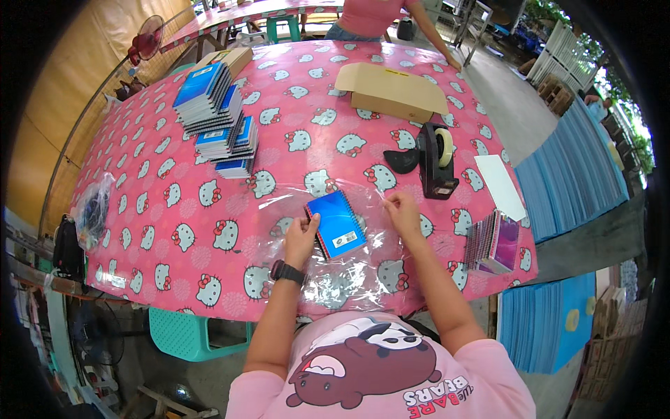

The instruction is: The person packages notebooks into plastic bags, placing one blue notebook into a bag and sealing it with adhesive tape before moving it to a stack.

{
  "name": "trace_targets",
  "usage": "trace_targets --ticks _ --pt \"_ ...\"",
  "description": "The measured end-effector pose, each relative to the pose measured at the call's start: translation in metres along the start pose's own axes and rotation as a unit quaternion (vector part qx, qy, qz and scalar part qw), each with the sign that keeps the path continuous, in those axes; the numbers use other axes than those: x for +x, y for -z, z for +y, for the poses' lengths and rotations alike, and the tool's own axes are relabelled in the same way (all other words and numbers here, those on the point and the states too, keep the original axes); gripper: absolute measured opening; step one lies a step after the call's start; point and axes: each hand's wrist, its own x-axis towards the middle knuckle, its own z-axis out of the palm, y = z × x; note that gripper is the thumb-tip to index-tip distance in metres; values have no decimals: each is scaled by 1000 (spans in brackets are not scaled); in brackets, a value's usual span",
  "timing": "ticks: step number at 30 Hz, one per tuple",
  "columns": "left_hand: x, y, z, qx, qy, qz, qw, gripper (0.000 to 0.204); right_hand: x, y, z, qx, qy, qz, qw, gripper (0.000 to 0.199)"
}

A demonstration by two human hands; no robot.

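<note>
A blue spiral notebook (pixel 333 220) lies tilted on a sheet of clear plastic film (pixel 342 286) spread before me on the pink table. My left hand (pixel 301 236) grips the notebook's left edge, thumb on the cover. At the film's far right corner, my right hand (pixel 403 211) pinches the clear plastic between thumb and fingers. Beyond that hand stands a black tape dispenser (pixel 440 167) with a roll of pale tape. Stacks of blue spiral notebooks (pixel 209 105) rise at the far left.
An open brown cardboard box (pixel 394 98) sits at the far side. Purple notebooks (pixel 494 241) stand near the right edge, beside a white card (pixel 500 187). Bunched clear plastic (pixel 96 209) lies at the left edge. Another person (pixel 373 19) stands beyond the table. A green stool (pixel 185 335) is below.
</note>
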Motion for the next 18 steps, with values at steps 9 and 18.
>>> trace_targets --ticks 9,18 --pt "6 3 -9 4 -7 -45 999 65 -16 55 -24 31 -154 -238 958 33" --pt "-8 -11 23 -214 51 -45 974 107 -78 -5 -129 -168 186 -221 942 35"
